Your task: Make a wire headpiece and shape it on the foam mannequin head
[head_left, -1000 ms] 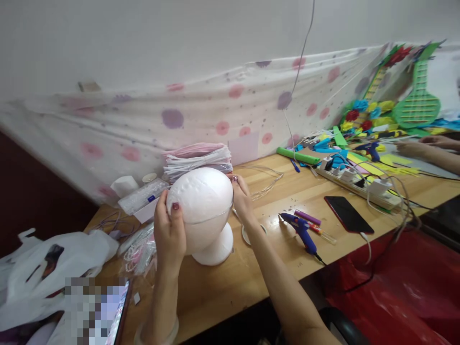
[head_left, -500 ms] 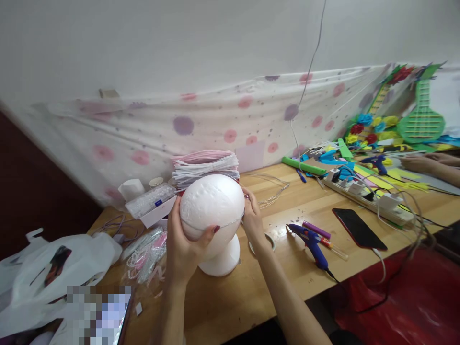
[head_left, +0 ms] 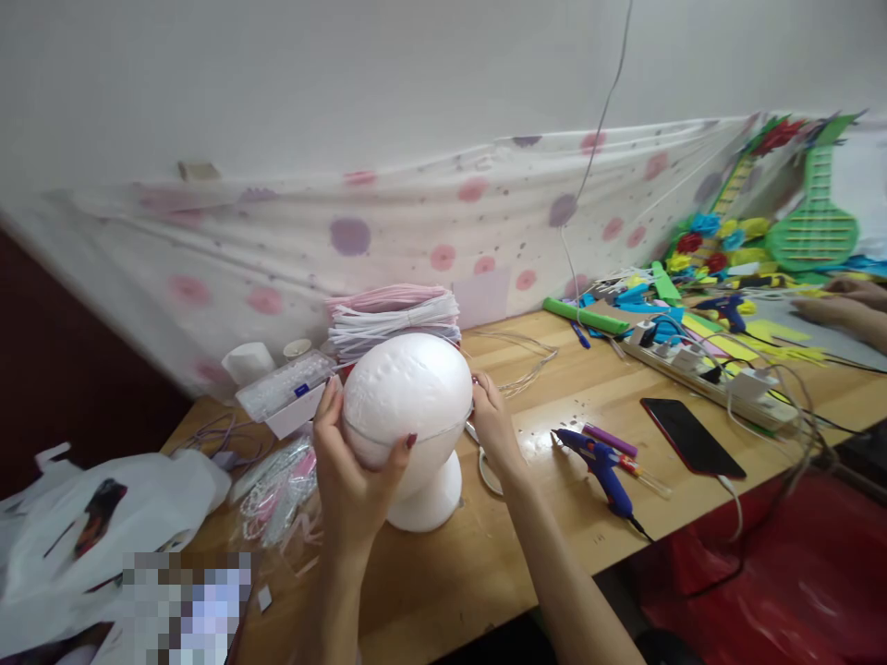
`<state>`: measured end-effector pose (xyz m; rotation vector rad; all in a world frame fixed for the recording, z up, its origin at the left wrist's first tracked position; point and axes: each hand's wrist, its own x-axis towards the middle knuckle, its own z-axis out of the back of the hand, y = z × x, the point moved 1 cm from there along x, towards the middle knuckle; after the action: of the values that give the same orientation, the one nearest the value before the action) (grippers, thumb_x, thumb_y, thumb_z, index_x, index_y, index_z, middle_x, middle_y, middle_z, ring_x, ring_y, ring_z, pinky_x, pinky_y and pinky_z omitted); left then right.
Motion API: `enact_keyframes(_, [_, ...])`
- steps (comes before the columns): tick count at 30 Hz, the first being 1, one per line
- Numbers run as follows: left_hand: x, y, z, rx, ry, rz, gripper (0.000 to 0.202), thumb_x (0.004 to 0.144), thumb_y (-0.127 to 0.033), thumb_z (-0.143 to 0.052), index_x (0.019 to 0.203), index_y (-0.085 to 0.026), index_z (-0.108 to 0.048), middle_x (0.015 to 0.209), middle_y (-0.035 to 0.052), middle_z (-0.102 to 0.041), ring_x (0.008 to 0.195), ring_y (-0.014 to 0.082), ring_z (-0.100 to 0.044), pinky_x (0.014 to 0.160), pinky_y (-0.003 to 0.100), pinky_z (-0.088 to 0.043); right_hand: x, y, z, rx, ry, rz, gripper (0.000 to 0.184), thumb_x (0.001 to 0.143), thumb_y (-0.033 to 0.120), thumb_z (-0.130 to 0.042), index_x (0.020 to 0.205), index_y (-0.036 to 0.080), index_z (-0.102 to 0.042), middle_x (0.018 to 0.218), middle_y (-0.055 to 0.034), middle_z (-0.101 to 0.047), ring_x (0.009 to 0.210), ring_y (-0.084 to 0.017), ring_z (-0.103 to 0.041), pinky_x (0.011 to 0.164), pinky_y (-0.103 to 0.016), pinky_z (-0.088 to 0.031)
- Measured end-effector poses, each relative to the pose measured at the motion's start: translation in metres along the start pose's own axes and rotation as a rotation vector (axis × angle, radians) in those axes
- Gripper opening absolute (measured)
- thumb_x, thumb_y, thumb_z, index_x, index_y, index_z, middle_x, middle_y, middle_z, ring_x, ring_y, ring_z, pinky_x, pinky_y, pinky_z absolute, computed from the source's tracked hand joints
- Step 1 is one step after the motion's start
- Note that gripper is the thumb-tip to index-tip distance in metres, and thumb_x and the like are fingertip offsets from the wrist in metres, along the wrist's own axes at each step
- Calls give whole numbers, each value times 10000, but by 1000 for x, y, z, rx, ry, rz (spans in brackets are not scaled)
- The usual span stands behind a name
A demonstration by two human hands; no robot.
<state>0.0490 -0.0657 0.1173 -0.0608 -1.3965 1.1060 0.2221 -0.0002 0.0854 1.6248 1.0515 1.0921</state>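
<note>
A white foam mannequin head (head_left: 408,383) stands upright on its round base on the wooden table, its crown towards me. A thin grey wire (head_left: 422,438) runs around it. My left hand (head_left: 357,466) is wrapped round the head's left side, its thumb pressed on the near surface by the wire. At the right side, the fingers of my right hand (head_left: 493,425) are closed in a pinch where the wire meets them; the fingertips are partly hidden. A roll of tape (head_left: 491,473) lies under my right wrist.
Right of me lie a blue glue gun (head_left: 600,466), a phone (head_left: 693,440) and a power strip (head_left: 713,379). Behind the head are stacked pink and white strips (head_left: 394,319) and loose wire (head_left: 530,369). Plastic bags (head_left: 117,517) lie left. Another person's hands (head_left: 842,305) are at far right.
My right hand has shifted slightly right and down, its fingers drawn into a tighter pinch. My left hand has moved slightly left, with the thumb still on the head. The view has shifted a little.
</note>
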Motion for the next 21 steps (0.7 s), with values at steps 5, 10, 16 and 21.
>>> enact_keyframes(5, [5, 1, 1, -50, 34, 101, 811, 706, -461, -790, 1337, -177, -368, 1485, 209, -410, 1386, 332, -423, 1142, 515, -369, 7, 8, 6, 34, 95, -67, 204, 716, 275, -506, 834, 227, -665, 773, 16, -628, 694, -157, -519, 600, -256, -427])
enact_keyframes(10, [21, 4, 9, -153, 138, 212, 855, 675, -514, -807, 1337, -190, -374, 1520, 199, -362, 1388, 339, -410, 1142, 529, -365, 34, 23, 9, 87, 199, -94, 293, 646, 241, -514, 858, 229, -716, 888, -10, -716, 815, -189, -609, 712, -308, -485])
enact_keyframes(16, [28, -5, 12, -66, 183, 215, 971, 626, -556, -829, 1408, -233, -353, 1506, 157, -386, 1386, 355, -389, 1146, 558, -334, 62, 35, -4, 113, 251, -72, 283, 715, 296, -556, 934, 249, -729, 1027, -15, -744, 938, -214, -650, 741, -310, -499])
enact_keyframes(21, [30, -2, 11, -166, 223, 289, 947, 666, -661, -752, 1414, -245, -346, 1501, 142, -399, 1394, 348, -371, 1144, 531, -322, 67, 28, -17, 72, 264, -75, 245, 687, 286, -615, 880, 249, -761, 885, 10, -735, 809, -188, -618, 685, -275, -473])
